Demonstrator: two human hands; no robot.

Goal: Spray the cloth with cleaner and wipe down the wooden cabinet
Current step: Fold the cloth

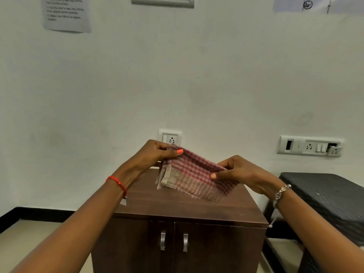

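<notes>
A folded red-and-beige checked cloth (194, 177) hangs in the air above the dark wooden cabinet (183, 209). My left hand (155, 154) pinches its upper left corner between thumb and fingers. My right hand (236, 172) pinches its right edge, thumb on the near side. The cloth is stretched between both hands and its lower part droops toward the cabinet top. The cabinet has two closed doors with metal handles (174, 242). No spray bottle is in view.
A white wall stands right behind the cabinet, with a socket (170, 137) above it and a switch panel (310, 146) to the right. A dark woven stool (331, 196) stands close to the cabinet's right side. Pale floor lies to the left.
</notes>
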